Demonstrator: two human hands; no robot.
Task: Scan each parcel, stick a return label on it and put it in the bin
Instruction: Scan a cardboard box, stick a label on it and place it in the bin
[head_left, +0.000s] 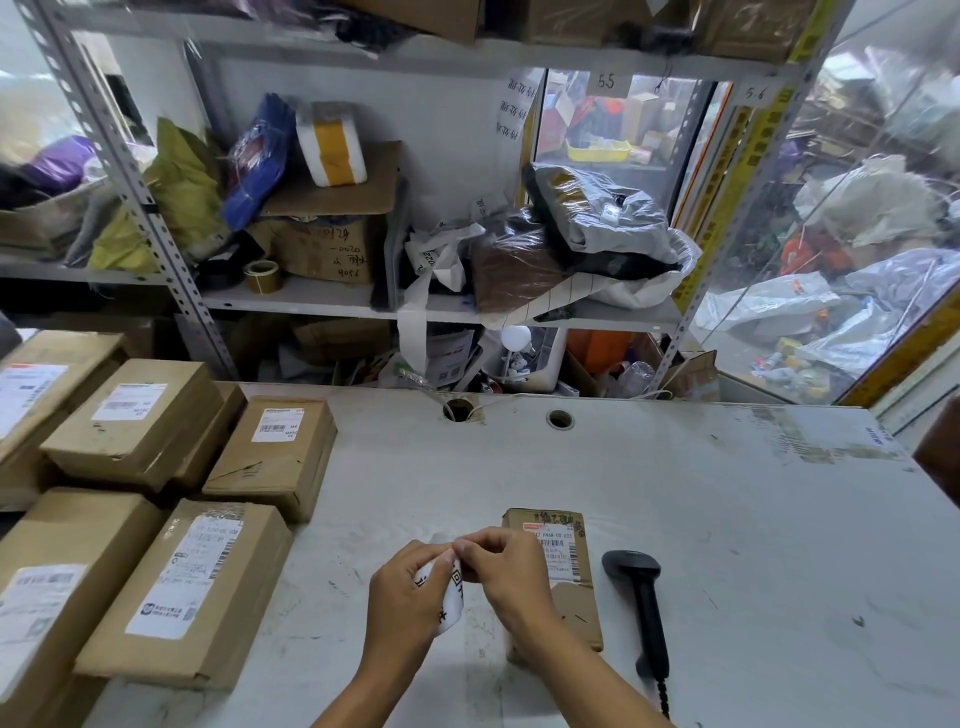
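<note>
A small brown parcel (569, 561) with a printed shipping label lies on the grey table (675, 519), right behind my hands. In front of it I hold a white return label (451, 592) with black print and a QR code. My left hand (405, 597) grips the label's left side, and my right hand (506, 566) pinches its top edge with fingertips. A black handheld scanner (641, 597) lies on the table to the right of the parcel, cable trailing toward me. No bin is in view.
Several brown cardboard parcels (182, 587) with labels are stacked along the table's left side. Behind the table stands a metal shelf (311, 296) crowded with boxes, bags and a tape roll (262, 273). Two cable holes (558, 418) pierce the tabletop's far edge.
</note>
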